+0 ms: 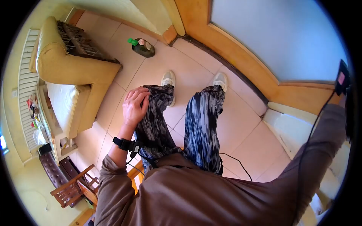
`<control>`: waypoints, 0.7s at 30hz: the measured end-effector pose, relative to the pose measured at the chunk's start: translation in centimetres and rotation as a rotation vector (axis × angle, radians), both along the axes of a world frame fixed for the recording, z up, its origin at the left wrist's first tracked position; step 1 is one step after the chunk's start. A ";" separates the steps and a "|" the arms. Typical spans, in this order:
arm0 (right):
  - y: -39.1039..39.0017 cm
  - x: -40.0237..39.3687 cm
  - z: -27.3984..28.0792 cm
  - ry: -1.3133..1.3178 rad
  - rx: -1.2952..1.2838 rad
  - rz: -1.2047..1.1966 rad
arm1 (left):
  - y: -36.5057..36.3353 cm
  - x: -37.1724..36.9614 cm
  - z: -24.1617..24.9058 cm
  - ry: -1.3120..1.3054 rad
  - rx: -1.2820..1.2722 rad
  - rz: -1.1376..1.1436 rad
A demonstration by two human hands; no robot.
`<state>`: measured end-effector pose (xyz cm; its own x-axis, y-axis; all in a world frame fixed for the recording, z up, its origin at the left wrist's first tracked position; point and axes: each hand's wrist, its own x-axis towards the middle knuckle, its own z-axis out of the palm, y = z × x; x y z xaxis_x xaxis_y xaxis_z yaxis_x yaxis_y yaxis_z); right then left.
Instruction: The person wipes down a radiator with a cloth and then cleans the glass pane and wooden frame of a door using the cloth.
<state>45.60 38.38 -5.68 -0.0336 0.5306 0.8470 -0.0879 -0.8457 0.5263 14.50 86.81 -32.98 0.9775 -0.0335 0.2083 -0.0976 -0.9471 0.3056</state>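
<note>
Left hand resting on a patterned trouser knee, tiled floor around the feet

Looking down past a brown top (203,192), the left hand (134,107) lies over the left knee of black-and-grey patterned trousers (155,126). Its fingers (140,91) lie close together and curve gently over the cloth. The right sleeve (320,135) stretches to the far right edge, where a black device (342,77) sits by the wrist; the right hand is out of sight, so its fingers cannot be told.

Ahead and left, a dark bottle (144,48) is on the pink-tiled floor (245,150), its green cap toward the upper left. A yellow armchair (81,71) blocks the left side, and a wooden door (241,49) with a frosted pane closes off the front and right. A thin cable (308,143) trails along the right sleeve.

Bare tiles run between armchair and legs, between the knees, and from the pale shoes (168,78) to the door's dark bottom edge. Each trouser leg runs lengthwise from lap to shoe, pointing up the view, toward the door side.
</note>
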 end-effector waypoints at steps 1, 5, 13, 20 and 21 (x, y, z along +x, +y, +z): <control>1.5 0.4 -0.9 0.008 -0.006 -0.013 | 0.1 0.1 0.0 0.007 0.004 -0.003; 6.9 1.8 -6.5 0.117 -0.085 -0.086 | -0.1 0.3 0.1 0.012 0.011 -0.002; 6.6 -2.5 -22.0 0.836 -0.214 0.205 | -0.2 0.1 0.2 -0.006 -0.010 0.004; -1.6 -4.6 -14.4 0.769 -0.240 0.105 | 0.3 -0.3 -0.2 -0.039 -0.046 -0.011; -3.3 -4.5 -12.0 0.734 -0.175 0.075 | 0.3 -0.4 -0.3 -0.044 -0.049 -0.014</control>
<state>41.14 35.05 -17.67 0.4655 0.6777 0.5692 0.3911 -0.7345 0.5546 14.10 87.13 -33.30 0.9669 -0.0360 0.2527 -0.1254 -0.9294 0.3471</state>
